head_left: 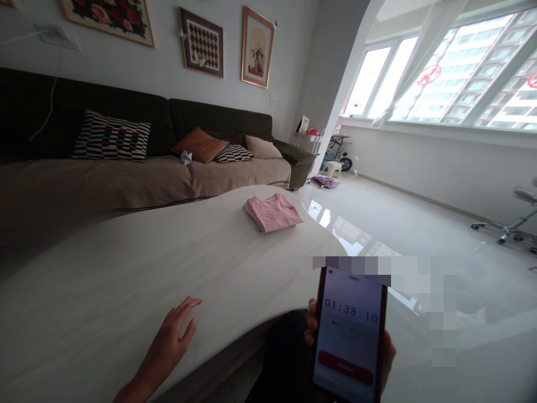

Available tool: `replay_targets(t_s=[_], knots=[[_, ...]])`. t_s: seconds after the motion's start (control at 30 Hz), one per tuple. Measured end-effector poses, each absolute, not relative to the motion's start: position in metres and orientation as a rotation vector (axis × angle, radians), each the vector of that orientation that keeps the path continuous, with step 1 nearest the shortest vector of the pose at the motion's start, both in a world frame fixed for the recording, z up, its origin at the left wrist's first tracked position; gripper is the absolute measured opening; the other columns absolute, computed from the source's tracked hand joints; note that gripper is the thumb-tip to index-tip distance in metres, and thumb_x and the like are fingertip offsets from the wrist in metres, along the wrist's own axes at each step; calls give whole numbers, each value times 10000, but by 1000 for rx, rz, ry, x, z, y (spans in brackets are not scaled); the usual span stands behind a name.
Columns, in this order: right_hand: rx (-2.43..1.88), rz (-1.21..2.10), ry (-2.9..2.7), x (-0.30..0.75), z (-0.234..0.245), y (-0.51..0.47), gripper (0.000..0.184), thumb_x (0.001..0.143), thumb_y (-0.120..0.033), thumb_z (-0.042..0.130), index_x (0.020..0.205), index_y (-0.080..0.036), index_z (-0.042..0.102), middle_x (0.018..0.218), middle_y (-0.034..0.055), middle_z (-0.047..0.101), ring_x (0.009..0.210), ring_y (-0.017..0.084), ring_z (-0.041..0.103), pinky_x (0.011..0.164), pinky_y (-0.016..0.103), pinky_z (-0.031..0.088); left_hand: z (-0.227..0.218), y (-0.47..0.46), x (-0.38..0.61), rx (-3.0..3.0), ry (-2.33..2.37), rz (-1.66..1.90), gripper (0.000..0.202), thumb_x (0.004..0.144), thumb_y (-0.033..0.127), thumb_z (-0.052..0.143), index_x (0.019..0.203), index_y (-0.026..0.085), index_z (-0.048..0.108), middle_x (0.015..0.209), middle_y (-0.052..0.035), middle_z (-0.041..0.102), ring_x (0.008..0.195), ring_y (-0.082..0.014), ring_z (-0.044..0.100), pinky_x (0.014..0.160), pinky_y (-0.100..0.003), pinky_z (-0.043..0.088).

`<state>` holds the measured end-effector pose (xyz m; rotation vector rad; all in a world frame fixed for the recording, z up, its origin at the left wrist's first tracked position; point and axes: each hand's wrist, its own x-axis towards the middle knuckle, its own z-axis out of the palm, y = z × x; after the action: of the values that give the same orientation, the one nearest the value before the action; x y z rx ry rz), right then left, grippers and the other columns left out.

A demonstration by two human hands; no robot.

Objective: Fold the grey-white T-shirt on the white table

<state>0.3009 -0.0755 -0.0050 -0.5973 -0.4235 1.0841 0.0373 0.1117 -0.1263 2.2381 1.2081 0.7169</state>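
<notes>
Over the near left part of a white marble-look table (235,263), my left hand (174,331) is held with its fingers stretched forward and the thumb apart, nothing in it. Whether it touches the tabletop I cannot tell. My right hand (389,355) grips a smartphone (346,341) upright, fingers wrapped round its left edge. The screen faces me and reads 01:38:10 above a red button. Farther off, near the table's far right edge, lies a folded pink shirt (274,212) with pale cloth showing under its left side.
Behind the table stands a dark sofa (222,115) with a brown cover and several cushions (111,136). Glossy floor (411,215) runs to the right, with a wheeled chair base (509,229). A white stool (333,168) stands near the window wall. A blocky blur covers the area beside the phone.
</notes>
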Motion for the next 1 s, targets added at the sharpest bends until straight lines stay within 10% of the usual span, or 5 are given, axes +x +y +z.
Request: replay_targets(t_s=[0.63,1.0], knots=[[-1573,741,-786,458,-16,-24,625,670,-520,641,1158,-137,565,922,120,679,838,268,622,722,361,479,-175,137,11,2607,1448,635,365,834,354,418,1170,316,556,1290,-39,510,1239,-262,389,991,-506,300],[-2477,-8,-1486,531,-102,99,592,766,-572,420,1107,-122,599,808,115,646,736,234,605,648,290,430,-189,142,6,2818,1439,756,379,810,395,478,1184,367,530,1251,0,545,1154,-252,493,881,-449,452]])
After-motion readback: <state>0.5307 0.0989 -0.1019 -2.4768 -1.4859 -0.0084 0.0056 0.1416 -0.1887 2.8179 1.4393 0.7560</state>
